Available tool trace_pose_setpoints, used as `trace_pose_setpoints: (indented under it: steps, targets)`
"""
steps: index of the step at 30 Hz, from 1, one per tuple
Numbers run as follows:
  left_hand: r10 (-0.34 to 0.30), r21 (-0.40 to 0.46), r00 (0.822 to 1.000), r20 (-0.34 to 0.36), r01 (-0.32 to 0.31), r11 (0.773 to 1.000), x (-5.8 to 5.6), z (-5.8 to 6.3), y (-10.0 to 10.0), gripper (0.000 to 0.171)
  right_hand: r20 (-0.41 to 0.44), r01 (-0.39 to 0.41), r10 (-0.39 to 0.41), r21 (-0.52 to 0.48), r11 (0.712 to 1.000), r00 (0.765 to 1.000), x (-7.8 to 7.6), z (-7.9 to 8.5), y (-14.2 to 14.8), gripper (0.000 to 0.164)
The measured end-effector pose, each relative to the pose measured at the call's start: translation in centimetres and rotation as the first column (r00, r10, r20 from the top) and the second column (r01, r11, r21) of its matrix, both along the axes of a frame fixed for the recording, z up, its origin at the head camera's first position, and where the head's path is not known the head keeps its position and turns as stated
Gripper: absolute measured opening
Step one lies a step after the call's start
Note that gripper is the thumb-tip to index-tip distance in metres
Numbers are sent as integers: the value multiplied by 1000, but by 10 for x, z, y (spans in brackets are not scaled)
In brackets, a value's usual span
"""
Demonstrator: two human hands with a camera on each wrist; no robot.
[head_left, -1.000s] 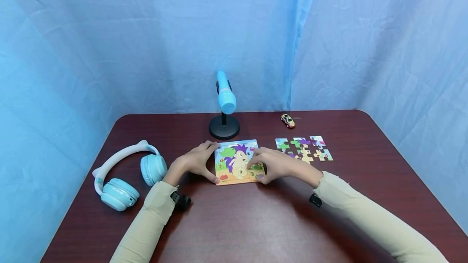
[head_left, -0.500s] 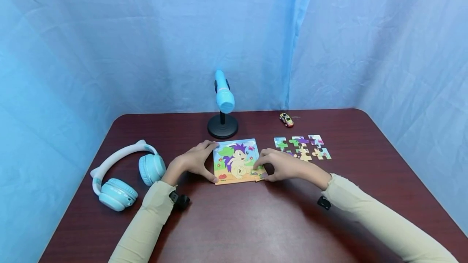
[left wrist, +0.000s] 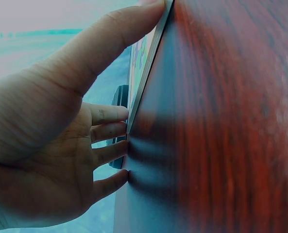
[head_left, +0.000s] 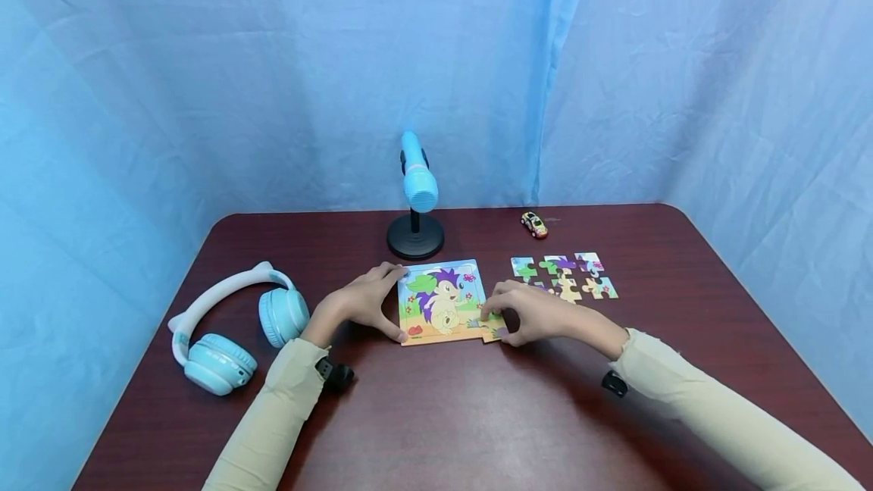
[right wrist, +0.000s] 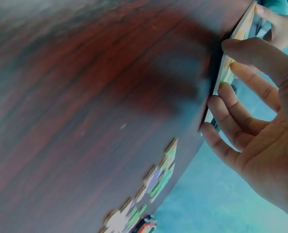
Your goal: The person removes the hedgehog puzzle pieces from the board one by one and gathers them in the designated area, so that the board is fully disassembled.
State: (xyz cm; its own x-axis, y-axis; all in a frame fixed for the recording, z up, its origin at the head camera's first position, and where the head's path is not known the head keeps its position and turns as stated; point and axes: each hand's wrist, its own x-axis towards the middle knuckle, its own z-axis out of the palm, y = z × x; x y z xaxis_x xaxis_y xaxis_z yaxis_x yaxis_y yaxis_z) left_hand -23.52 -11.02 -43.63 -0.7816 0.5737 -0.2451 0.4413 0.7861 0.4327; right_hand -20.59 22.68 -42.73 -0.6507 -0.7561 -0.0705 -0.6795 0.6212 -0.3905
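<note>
A square jigsaw board (head_left: 436,286) with a purple-haired hedgehog picture lies mid-table. My left hand (head_left: 364,300) rests at its left side, thumb on the near corner and fingertips at the far corner. In the left wrist view that thumb (left wrist: 119,34) and the fingers (left wrist: 110,145) are fairly straight along the board's edge. My right hand (head_left: 535,314) pinches a jigsaw piece (head_left: 491,335) between thumb and fingers. This piece sits at the board's near right corner, shifted out to the right. In the right wrist view, the fingers (right wrist: 231,111) partly hide the board (right wrist: 243,29).
Several loose jigsaw pieces (head_left: 566,279) lie right of the board. Behind them is a toy car (head_left: 534,224). A blue microphone (head_left: 419,184) on a black stand (head_left: 415,237) stands behind the board. Blue-and-white headphones (head_left: 225,354) lie at the left of the table (head_left: 436,430).
The right hand has moved rightward, drawing the corner jigsaw piece out from the rest of the picture. The left hand has kept its place on the board.
</note>
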Motion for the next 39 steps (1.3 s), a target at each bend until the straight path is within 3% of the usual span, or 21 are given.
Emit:
trace_pose_setpoints:
  steps: [8, 20, 39]
  targets:
    - [7, -8, 1000, 2, -7, 1000, 0, 0, 0, 119, -10, 40, -40, 32, 999, 999, 0, 1, 24, 31]
    - [5, -13, 1000, -2, -5, 1000, -1, -2, -3, 120, -29, 31, -30, 39, 999, 999, 1, 7, 67, 29]
    - [-4, -9, 1000, -14, 4, 1000, -2, -3, -3, 119, -62, 61, -57, 59, 996, 996, 3, 5, 125, 27]
